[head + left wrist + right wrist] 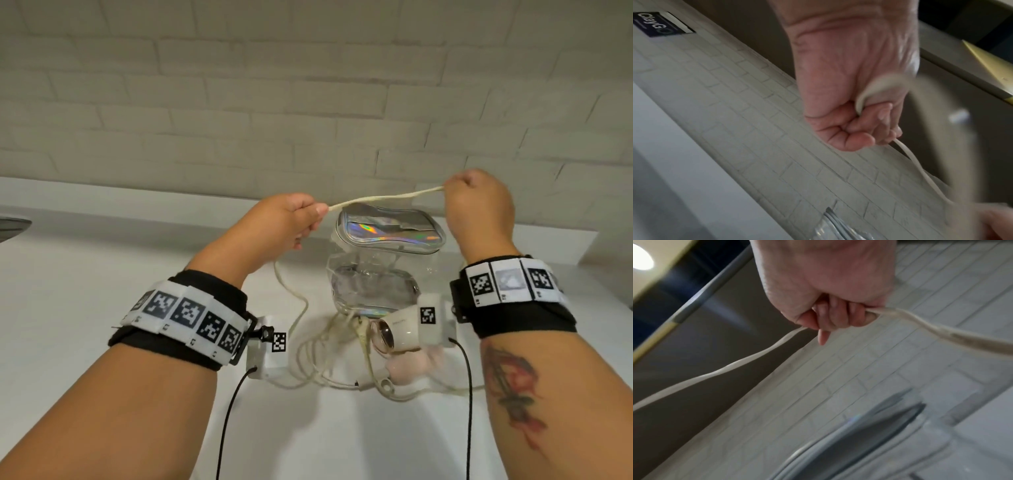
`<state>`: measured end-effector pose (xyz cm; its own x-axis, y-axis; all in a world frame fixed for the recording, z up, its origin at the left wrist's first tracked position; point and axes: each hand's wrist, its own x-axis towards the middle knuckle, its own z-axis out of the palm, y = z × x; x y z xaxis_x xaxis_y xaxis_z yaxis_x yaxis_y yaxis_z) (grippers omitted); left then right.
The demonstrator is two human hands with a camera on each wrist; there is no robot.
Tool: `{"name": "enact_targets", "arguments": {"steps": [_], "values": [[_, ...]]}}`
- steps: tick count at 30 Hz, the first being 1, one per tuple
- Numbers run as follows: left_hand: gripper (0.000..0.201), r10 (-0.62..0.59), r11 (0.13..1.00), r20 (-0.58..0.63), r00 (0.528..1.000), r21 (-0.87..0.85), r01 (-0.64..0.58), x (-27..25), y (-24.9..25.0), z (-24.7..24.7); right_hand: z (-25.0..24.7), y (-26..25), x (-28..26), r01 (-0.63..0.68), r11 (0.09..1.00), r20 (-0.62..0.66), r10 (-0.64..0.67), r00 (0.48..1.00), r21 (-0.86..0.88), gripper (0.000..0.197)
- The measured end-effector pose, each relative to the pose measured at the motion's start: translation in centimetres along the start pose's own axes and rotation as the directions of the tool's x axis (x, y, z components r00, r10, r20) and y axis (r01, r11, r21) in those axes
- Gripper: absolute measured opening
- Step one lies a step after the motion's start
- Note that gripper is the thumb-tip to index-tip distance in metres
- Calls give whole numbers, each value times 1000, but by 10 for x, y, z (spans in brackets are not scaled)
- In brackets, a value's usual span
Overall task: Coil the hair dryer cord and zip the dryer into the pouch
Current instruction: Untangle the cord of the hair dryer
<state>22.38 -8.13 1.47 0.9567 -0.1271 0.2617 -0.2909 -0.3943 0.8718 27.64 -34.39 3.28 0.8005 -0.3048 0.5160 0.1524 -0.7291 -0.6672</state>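
Note:
A cream cord (pixel 383 198) runs taut between my two raised hands. My left hand (pixel 291 222) grips one end of this stretch in a fist, and my right hand (pixel 476 205) grips the other. From the left fist the cord (pixel 920 172) drops to a loose tangle (pixel 322 353) on the white counter. The cream hair dryer (pixel 397 334) lies on its side by the tangle, nozzle toward me, partly behind my right wrist camera. A clear pouch (pixel 380 270) with a holographic top stands behind it, below the taut cord. In the right wrist view the cord (pixel 953 335) leaves both sides of the fist.
The white counter (pixel 102 274) meets a white brick wall (pixel 308 102) just behind the pouch. A dark rounded edge (pixel 13 228) shows at the far left. Black cables (pixel 229 411) hang from both wrist cameras over the counter's front.

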Motion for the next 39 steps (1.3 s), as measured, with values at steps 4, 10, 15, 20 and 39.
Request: {"name": "enact_targets", "arguments": {"steps": [4,10,15,20,39], "values": [[30,-22,999,-36,999,45,24,1,-1,8,-3,1,-2,57,984,72,-45,996,-172,32],[30,38,970,10,999,238,-39,8,14,33,37,-45,-54,508,860,405,-445,799,-57,24],[32,42,977,-44,998,209,-32,7,10,37,49,-56,-61,512,858,368,-464,805,-39,17],[32,-42,993,-39,998,-112,38,-1,3,31,37,-43,-38,266,960,240,-239,941,-87,18],[31,4,996,-59,998,93,1,-5,-2,20,41,-22,-44,362,932,217,-347,912,-31,45]]}}
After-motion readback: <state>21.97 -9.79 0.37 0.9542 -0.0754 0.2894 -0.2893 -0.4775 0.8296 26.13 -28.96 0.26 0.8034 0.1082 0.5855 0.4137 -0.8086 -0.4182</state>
